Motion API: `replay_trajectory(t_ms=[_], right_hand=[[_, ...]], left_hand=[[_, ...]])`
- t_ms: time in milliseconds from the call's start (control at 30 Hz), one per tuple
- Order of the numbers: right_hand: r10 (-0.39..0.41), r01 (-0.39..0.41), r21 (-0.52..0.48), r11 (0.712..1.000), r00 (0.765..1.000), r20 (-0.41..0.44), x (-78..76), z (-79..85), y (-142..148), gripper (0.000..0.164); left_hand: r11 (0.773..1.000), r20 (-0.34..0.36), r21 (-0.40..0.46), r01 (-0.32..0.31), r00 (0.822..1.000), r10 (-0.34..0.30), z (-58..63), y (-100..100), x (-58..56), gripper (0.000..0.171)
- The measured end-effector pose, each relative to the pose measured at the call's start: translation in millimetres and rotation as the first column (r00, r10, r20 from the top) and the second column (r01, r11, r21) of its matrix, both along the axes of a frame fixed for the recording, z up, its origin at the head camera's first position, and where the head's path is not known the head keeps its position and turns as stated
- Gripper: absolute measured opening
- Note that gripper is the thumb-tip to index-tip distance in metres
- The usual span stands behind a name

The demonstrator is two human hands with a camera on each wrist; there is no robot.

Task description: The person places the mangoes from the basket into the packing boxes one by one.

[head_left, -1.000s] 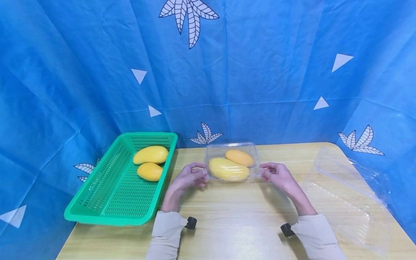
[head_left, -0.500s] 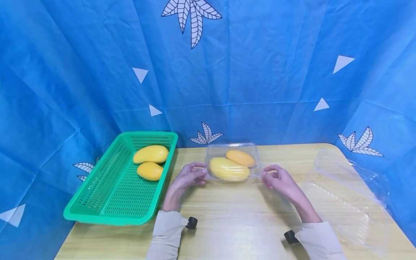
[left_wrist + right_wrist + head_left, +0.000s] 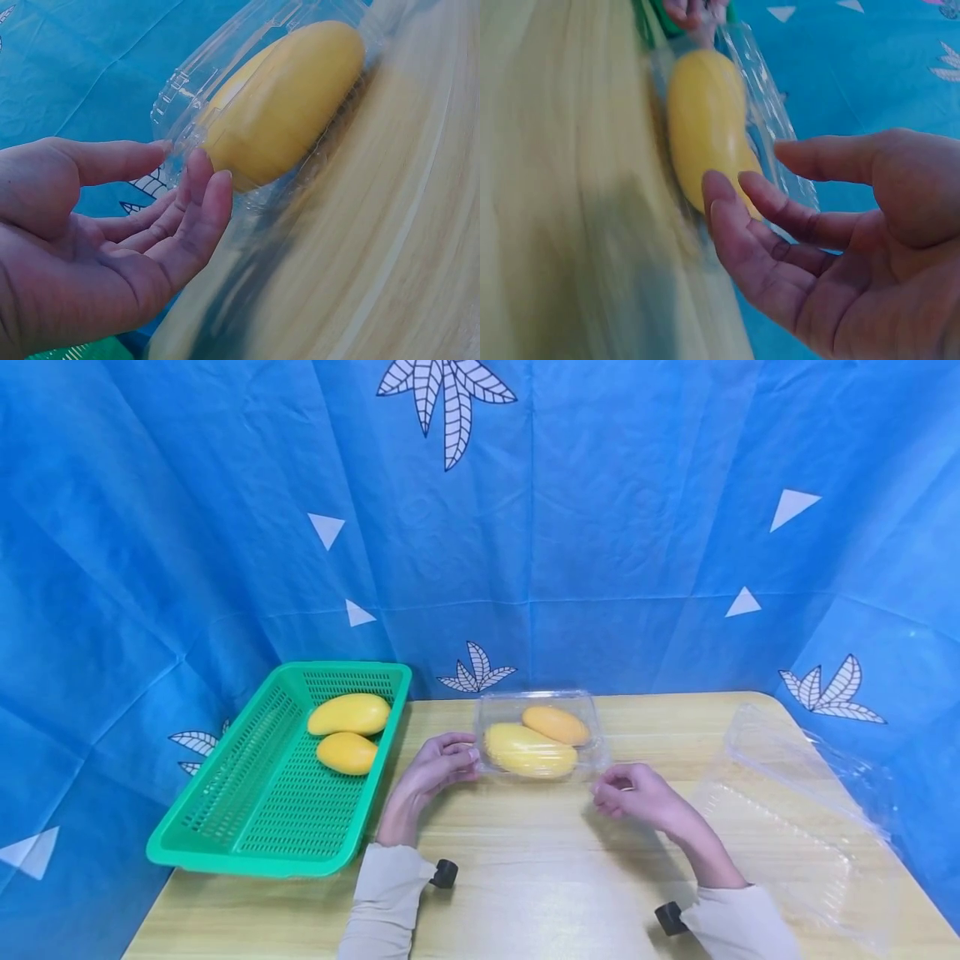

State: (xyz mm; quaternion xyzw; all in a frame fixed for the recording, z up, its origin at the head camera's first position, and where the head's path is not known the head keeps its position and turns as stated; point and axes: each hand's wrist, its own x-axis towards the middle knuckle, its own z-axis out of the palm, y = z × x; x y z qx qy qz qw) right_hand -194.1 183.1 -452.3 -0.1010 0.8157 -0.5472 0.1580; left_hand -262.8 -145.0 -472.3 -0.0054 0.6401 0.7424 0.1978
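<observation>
A clear plastic clamshell box (image 3: 495, 704) lies at the back middle of the table. Inside it are a large yellow mango (image 3: 530, 751) and a smaller orange-yellow mango (image 3: 556, 725). With thumb and fingertips, my left hand (image 3: 433, 774) pinches the near left corner of the box; the left wrist view shows the grip at the plastic edge. My right hand (image 3: 641, 795) is just off the near right corner. In the right wrist view its fingers (image 3: 731, 240) are loosely bent, thumb apart, with nothing between them.
On the left stands a green plastic basket (image 3: 292, 867) holding a yellow mango (image 3: 349, 714) and a smaller mango (image 3: 347, 753). Clear plastic clamshell packaging (image 3: 787, 852) lies spread along the right side of the wooden table (image 3: 525, 877). A blue patterned curtain (image 3: 600, 527) hangs behind.
My right hand has let go of the box's right corner and moved a little toward me. The left hand and the box have stayed nearly in place.
</observation>
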Motion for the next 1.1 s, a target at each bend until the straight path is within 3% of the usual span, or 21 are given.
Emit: replay_trajectory(t_ms=[167, 433, 600, 867, 1100], right_hand=[[0.068, -0.066, -0.095, 0.993, 0.997, 0.021, 1.4, -10.3, -19.6, 0.030], [0.042, -0.016, -0.250, 0.968, 0.994, 0.099, 3.7, -27.3, -54.1, 0.039], [0.039, 0.057, -0.407, 0.912, 0.974, 0.223, 3.9, -32.4, -76.0, 0.046], [-0.034, 0.182, -0.495, 0.850, 0.955, 0.294, 0.6, -39.2, -104.0, 0.052], [-0.022, 0.309, -0.612, 0.728, 0.903, 0.429, -3.5, -42.8, -126.3, 0.053]], left_hand=[[1.000, -0.002, -0.007, 0.012, 1.000, -0.012, -0.1, 0.2, 0.3, 0.039], [0.999, 0.002, -0.053, 0.009, 1.000, -0.009, 0.9, 0.4, 0.5, 0.038], [0.998, 0.011, -0.058, 0.023, 1.000, -0.022, -1.4, -1.2, 0.4, 0.038], [0.996, 0.001, -0.083, 0.033, 0.999, -0.033, -1.0, -4.3, 0.8, 0.038], [0.994, 0.002, -0.104, 0.030, 1.000, -0.030, 1.0, -4.5, 0.9, 0.035]])
